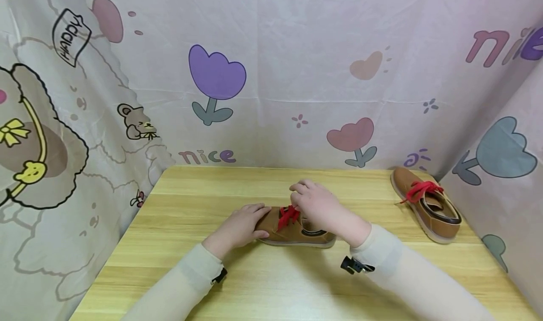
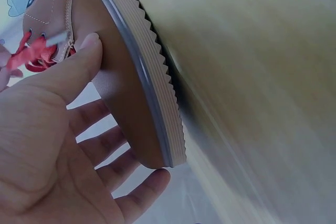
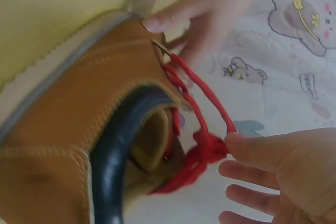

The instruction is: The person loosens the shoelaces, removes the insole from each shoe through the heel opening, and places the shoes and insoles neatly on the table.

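A brown shoe point(image 1: 275, 236) with a pale ridged sole lies on the table, its toe to the left. My left hand point(image 1: 242, 226) grips the toe; in the left wrist view the thumb point(image 2: 86, 59) presses one side and the fingers reach round the far side. Above the laces is my right hand point(image 1: 316, 205). It pinches the knotted red shoelace point(image 3: 210, 148) between thumb and fingertips, as the right wrist view shows. The lace is lifted off the shoe, with one strand point(image 3: 210, 90) stretched to the eyelets. From the head view, the right fingertips partly hide the knot.
Another brown shoe point(image 1: 441, 222) with a red lace bow point(image 1: 424, 190) stands at the table's right back. Printed cloth point(image 1: 271, 76) hangs behind the wooden table point(image 1: 178, 274) and on both sides. A black strap point(image 1: 356, 265) is on the right sleeve.
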`<act>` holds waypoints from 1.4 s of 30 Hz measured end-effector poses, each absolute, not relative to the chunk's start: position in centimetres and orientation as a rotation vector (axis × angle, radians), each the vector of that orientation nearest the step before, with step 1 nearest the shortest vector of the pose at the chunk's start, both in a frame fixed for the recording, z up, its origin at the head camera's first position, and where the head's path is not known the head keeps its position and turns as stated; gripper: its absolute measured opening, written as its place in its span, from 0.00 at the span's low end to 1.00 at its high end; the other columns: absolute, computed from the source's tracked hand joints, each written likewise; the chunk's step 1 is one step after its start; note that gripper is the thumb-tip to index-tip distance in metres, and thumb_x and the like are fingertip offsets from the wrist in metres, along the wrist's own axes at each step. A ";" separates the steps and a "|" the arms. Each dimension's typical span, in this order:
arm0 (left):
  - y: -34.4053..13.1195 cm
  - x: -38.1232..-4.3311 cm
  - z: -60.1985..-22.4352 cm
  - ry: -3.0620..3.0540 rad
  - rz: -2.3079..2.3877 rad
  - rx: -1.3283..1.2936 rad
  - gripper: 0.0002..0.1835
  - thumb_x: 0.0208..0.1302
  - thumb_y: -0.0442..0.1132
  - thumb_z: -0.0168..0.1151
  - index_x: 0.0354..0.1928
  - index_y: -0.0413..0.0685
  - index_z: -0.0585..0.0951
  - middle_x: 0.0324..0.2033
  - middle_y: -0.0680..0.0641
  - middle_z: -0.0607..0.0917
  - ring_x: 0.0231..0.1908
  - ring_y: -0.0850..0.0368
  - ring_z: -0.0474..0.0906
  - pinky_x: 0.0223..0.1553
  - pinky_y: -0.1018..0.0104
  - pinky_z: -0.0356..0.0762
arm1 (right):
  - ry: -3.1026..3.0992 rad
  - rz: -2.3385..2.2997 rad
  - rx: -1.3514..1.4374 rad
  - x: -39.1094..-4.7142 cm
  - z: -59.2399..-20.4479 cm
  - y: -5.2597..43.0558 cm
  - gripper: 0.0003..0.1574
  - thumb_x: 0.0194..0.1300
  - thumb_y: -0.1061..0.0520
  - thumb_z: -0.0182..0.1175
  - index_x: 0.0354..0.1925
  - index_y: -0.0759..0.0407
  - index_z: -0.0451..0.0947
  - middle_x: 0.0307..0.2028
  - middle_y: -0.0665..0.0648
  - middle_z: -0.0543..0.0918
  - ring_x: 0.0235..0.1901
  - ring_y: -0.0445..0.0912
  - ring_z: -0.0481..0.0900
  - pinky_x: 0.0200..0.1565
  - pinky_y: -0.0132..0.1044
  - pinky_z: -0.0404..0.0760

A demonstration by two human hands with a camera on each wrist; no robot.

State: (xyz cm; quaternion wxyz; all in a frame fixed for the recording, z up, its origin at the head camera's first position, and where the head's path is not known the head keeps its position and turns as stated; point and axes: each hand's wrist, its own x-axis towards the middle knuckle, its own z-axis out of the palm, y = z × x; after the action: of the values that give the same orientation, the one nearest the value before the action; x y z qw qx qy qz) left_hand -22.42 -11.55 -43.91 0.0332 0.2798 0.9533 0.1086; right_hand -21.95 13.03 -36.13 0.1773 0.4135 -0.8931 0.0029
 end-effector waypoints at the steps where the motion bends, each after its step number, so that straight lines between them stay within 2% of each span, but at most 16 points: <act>1: -11.6 -22.4 -43.9 2.934 0.335 0.860 0.40 0.64 0.59 0.65 0.73 0.49 0.68 0.70 0.44 0.71 0.69 0.43 0.65 0.65 0.41 0.67 | -2.526 0.018 1.165 -22.0 -36.0 13.2 0.12 0.64 0.62 0.68 0.28 0.54 0.74 0.52 0.58 0.83 0.55 0.54 0.77 0.51 0.47 0.80; 8: -11.6 -22.5 -44.2 2.932 0.336 0.855 0.39 0.64 0.59 0.66 0.73 0.50 0.69 0.69 0.44 0.71 0.69 0.43 0.65 0.65 0.41 0.66 | -2.545 0.073 1.157 -22.4 -35.0 14.3 0.13 0.64 0.64 0.67 0.28 0.55 0.72 0.53 0.60 0.82 0.56 0.57 0.76 0.52 0.48 0.78; 17: -11.5 -22.3 -44.0 2.927 0.340 0.877 0.39 0.65 0.58 0.65 0.73 0.49 0.69 0.70 0.44 0.71 0.69 0.43 0.65 0.66 0.43 0.65 | -2.617 0.126 1.131 -23.0 -34.1 15.3 0.07 0.66 0.62 0.66 0.33 0.58 0.77 0.54 0.63 0.81 0.58 0.59 0.75 0.58 0.49 0.76; 25: -11.5 -22.3 -44.0 2.936 0.343 0.869 0.39 0.65 0.58 0.65 0.73 0.50 0.69 0.70 0.44 0.71 0.69 0.43 0.65 0.66 0.42 0.65 | -2.617 0.238 1.066 -23.8 -32.6 17.0 0.08 0.66 0.67 0.63 0.32 0.59 0.75 0.50 0.64 0.81 0.53 0.62 0.74 0.55 0.52 0.75; 37: -11.5 -22.4 -44.2 2.940 0.349 0.879 0.39 0.65 0.58 0.65 0.73 0.49 0.69 0.69 0.43 0.71 0.69 0.42 0.66 0.66 0.42 0.65 | -2.727 0.237 0.846 -25.8 -31.2 20.4 0.04 0.70 0.63 0.61 0.37 0.63 0.76 0.56 0.68 0.78 0.57 0.65 0.72 0.56 0.57 0.74; 42: -11.6 -22.4 -44.2 2.941 0.333 0.879 0.39 0.65 0.59 0.64 0.73 0.49 0.68 0.70 0.44 0.70 0.69 0.43 0.65 0.67 0.43 0.65 | -2.783 0.281 0.777 -26.6 -30.7 22.0 0.03 0.72 0.64 0.58 0.39 0.64 0.75 0.52 0.67 0.78 0.56 0.65 0.70 0.56 0.57 0.73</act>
State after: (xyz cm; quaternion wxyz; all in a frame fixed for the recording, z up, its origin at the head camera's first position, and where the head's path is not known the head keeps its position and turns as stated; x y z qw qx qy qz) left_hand -22.38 -11.59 -44.24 0.0271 0.2844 0.9522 0.1077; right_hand -26.63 21.95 -30.72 0.1190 0.2656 -0.9519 0.0962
